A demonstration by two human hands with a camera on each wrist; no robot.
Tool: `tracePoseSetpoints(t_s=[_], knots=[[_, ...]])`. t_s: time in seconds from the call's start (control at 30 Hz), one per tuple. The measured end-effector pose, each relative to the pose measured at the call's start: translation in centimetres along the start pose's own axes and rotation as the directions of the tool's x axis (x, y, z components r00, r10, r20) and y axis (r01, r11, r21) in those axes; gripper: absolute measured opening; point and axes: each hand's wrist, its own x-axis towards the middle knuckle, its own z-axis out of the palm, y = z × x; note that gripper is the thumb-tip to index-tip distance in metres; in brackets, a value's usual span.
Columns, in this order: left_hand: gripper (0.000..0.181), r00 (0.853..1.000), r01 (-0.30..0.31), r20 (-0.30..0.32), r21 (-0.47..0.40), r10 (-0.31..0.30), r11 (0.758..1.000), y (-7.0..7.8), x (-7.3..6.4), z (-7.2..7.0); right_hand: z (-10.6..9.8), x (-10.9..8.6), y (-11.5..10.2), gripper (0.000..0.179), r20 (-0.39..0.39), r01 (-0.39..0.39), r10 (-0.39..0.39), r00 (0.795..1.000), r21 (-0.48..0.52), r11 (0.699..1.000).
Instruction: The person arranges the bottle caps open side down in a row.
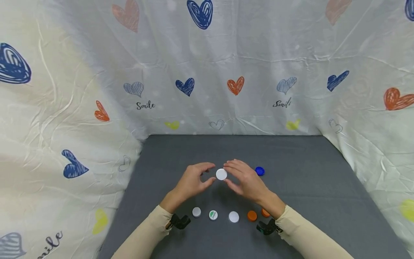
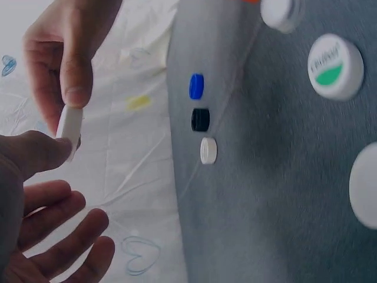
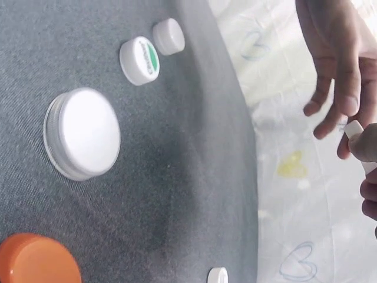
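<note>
A round white cap is held up over the grey table, between my two hands. My right hand pinches it with the thumb on its face and the fingers curled behind. From the other side my left hand reaches it, the thumb tip right at its edge in the left wrist view. The other left fingers are spread apart, off the cap. Seen edge-on in the right wrist view, the cap is partly hidden by the right thumb.
Nearer me lie a small white cap, a white cap with green print, a larger white cap and two orange caps. A blue cap, a black cap and another white cap sit farther back.
</note>
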Motion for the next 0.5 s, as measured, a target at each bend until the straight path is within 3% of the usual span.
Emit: tracePoseSetpoints(t_s=[0.07,0.2,0.4,0.5], knots=[[0.045,0.999,-0.051,-0.007,0.088,0.052,0.995,0.0,0.0,-0.2,0.1,0.2,-0.1,0.047,-0.004,-0.004,0.004,1.000,0.014,1.000],[0.046,0.995,-0.094,-0.006,0.156,0.097,0.983,0.0,-0.1,-0.5,0.5,0.8,-0.5,0.047,-0.012,0.002,-0.002,1.000,0.033,0.999],[0.043,0.994,-0.089,-0.045,0.193,0.100,0.977,-0.6,-0.8,-1.1,1.5,1.9,-1.0,0.045,-0.008,0.005,-0.004,1.000,0.039,0.999],[0.041,0.996,-0.069,-0.035,0.202,0.077,0.977,-0.9,-1.2,-1.6,2.1,2.4,-1.3,0.040,0.016,-0.005,0.004,1.000,0.043,0.999]])
